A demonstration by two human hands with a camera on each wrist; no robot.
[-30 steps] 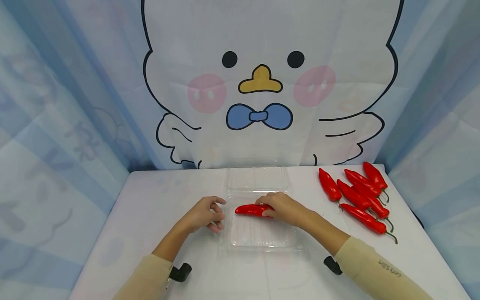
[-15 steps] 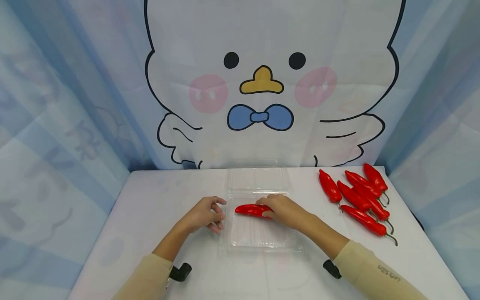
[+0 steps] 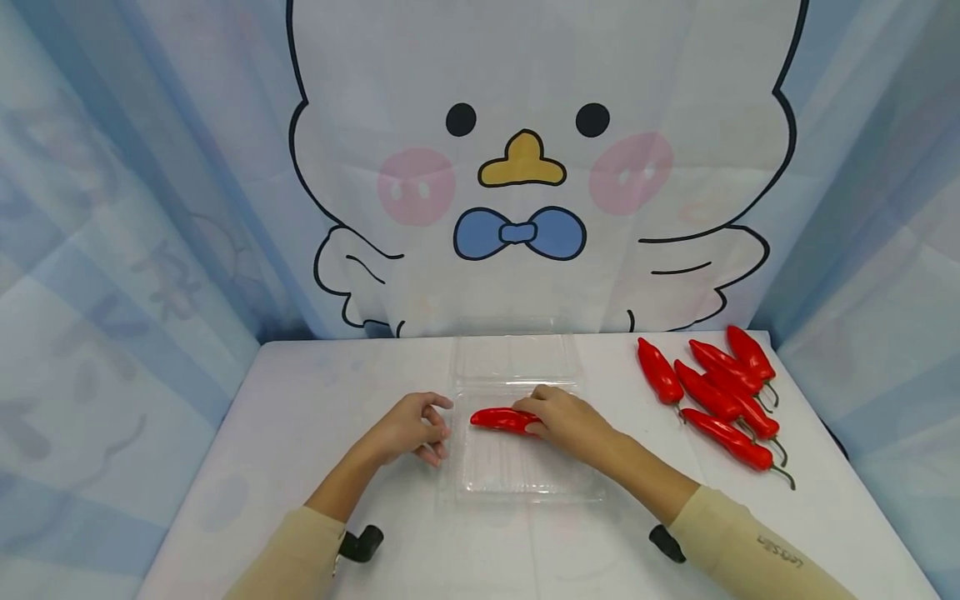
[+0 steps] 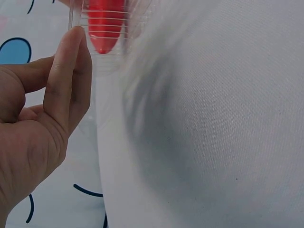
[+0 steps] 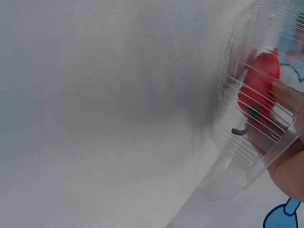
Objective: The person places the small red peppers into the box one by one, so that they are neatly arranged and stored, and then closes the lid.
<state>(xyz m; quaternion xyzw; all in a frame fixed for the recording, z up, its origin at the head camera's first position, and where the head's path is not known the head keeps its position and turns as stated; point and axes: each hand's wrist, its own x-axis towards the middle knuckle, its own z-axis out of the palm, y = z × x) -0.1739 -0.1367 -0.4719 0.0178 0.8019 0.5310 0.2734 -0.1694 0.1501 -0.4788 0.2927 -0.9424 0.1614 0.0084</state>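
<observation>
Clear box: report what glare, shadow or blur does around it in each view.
Head: the clear box shows thin white glints, and its edges nearly fade into the white table; left wrist: a soft grey shadow darkens the table, and a pale blurred smear is apparently the box's edge; right wrist: pale glare lines on the box cross the red pepper.

both forearms [image 3: 651,472] angle inward. the left hand [image 3: 411,429] has loosely bent fingers [image 4: 61,80]. the right hand [image 3: 566,419] grips between fingers and thumb.
</observation>
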